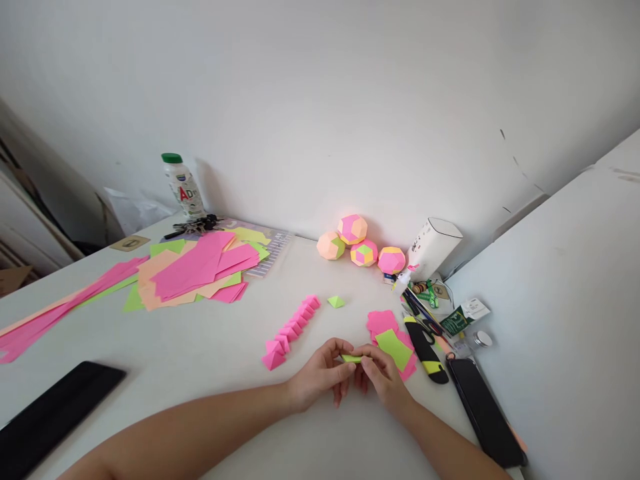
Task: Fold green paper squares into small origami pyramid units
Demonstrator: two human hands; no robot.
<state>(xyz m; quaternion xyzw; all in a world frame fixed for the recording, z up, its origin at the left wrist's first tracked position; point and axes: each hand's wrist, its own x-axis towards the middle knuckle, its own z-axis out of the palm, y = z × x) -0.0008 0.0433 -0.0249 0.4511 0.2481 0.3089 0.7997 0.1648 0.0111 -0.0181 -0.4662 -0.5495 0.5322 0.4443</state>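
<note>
Between both hands [350, 377], pinched: green paper [351, 359].

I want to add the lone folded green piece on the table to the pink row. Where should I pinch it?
Probably pinch the green piece at its raised peak, coming straight down from above. It sits apart from the pink row, peaked like a small pyramid, with bare table all around.

Matt paper squares [395, 347] and paper balls [353, 229] lie on a smooth white tabletop [200, 347].
</note>
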